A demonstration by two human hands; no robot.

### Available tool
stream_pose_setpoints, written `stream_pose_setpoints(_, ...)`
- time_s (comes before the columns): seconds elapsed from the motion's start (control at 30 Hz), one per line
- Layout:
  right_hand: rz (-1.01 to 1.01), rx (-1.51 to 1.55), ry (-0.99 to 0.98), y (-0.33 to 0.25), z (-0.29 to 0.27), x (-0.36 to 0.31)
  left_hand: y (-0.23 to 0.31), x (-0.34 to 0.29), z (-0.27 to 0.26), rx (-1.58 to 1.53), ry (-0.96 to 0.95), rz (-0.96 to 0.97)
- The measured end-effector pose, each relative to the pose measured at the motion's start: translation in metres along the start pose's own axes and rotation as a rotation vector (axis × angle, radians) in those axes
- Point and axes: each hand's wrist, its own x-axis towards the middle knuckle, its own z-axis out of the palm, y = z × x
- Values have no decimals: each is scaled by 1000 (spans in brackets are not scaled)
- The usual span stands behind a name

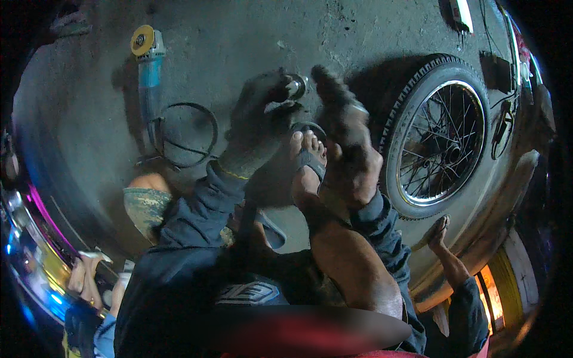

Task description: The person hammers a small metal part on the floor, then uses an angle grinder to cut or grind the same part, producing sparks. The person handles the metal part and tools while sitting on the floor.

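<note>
My left hand [259, 116], in a dark grey work glove, reaches forward over the floor. Its thumb and fingers close on a small round metal part [296, 87], which looks like a ring or collar. To the right is my right hand [352, 134], smeared by motion, with its dark fingers pointing toward the metal part but apart from it. Whether it holds anything does not show. Below the metal part, between both hands, rests my sandalled foot [308, 156].
An angle grinder [149, 71] with a yellow disc lies left on the grey floor [233, 42], its black cord [216, 128] coiled alongside. At right lies a spoked wheel with a tyre [439, 140]. A white box-shaped object [462, 16] is far right. Another person's foot [439, 230] shows lower right.
</note>
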Motion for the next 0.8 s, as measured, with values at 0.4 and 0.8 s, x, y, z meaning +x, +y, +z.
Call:
stream_pose_setpoints(0.4,-47,-232,61,15,0,-2,-10,4,8,233,98,166)
stream_pose_setpoints(0.8,-55,-272,-50,-5,-10,-5,4,0,13,174,-8,48)
